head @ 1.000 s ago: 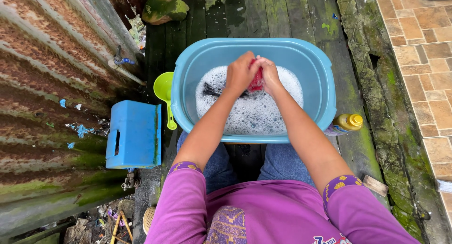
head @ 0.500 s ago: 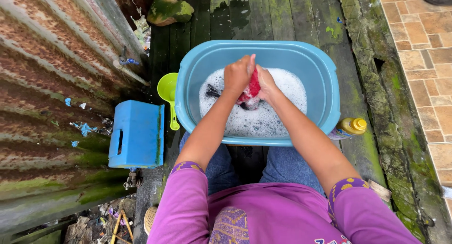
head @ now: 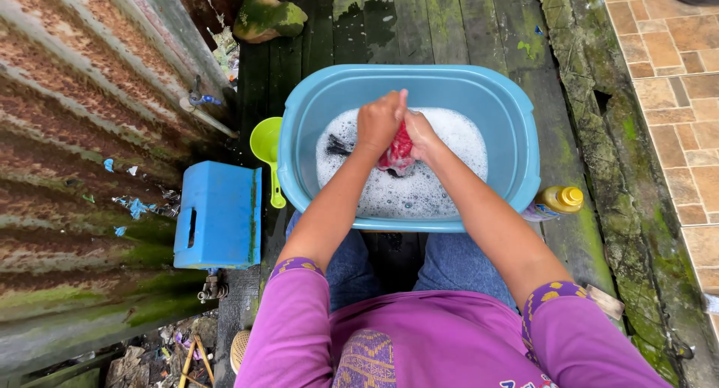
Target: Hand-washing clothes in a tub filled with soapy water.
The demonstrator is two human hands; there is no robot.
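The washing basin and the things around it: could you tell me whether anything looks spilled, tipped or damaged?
The yellow-capped bottle lies tipped on the planks against the blue basin. Nothing looks spilled; foam stays inside, where both hands grip a red cloth.

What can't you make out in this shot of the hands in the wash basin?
Head view only:
- Red cloth: mostly hidden by the left hand and right hand; its kind is unclear.
- Dark item in the suds: half buried in foam.
- Blue basin bottom: hidden under foam.
- Yellow-capped bottle: body hidden behind the basin rim.

red cloth (head: pixel 397 150) mostly hidden between hands, dark item (head: pixel 338 145) under suds
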